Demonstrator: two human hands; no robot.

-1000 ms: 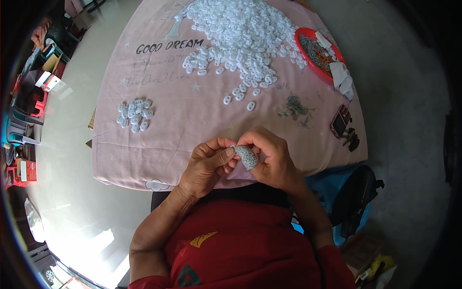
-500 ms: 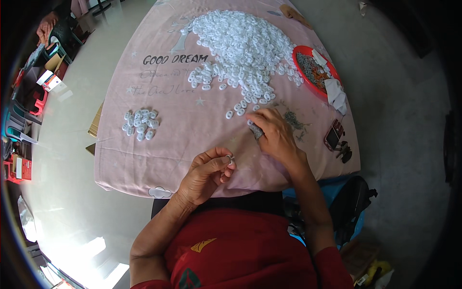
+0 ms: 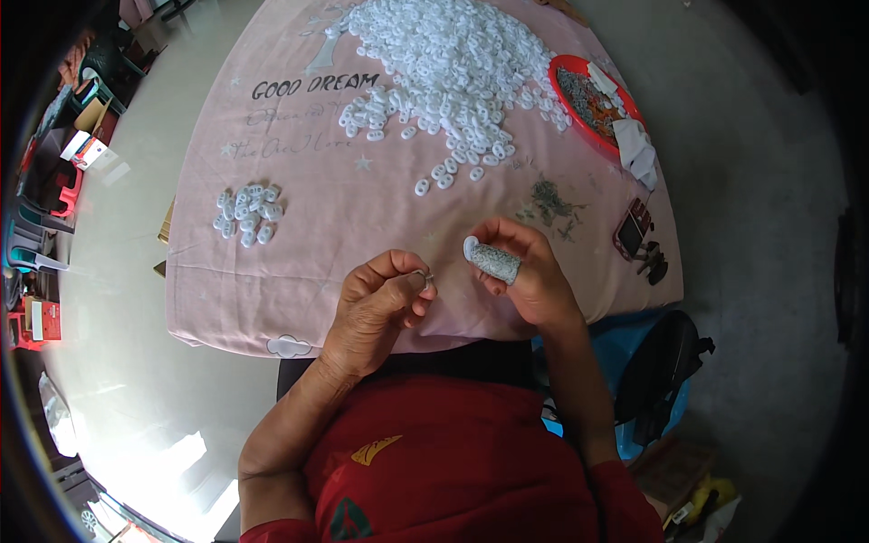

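Observation:
Just above the near edge of the cloth, my left hand [image 3: 367, 308] pinches a small metallic piece [image 3: 428, 278] between thumb and forefinger; its exact kind is too small to make out. To its right, my right hand [image 3: 536, 276] holds a white oval plastic piece [image 3: 470, 247] at the fingertips. A grey speckled finger sleeve [image 3: 496, 263] covers one finger of that hand. Beyond both hands spreads a large heap of similar white oval pieces [image 3: 444, 72], each with small holes. At the left lies a smaller pile of white pieces [image 3: 247, 213].
A pink printed cloth [image 3: 308, 281] covers the table. Small grey bits [image 3: 550, 201] lie scattered beyond my right hand. A red tray [image 3: 566, 65] of grey bits with a white cloth [image 3: 637, 156] stands at the right, near a phone [image 3: 631, 231] and dark keys [image 3: 653, 264].
My right hand has drawn back from the edge of the heap toward me and turned, with a white oval piece in its fingers. My left hand keeps its pinch.

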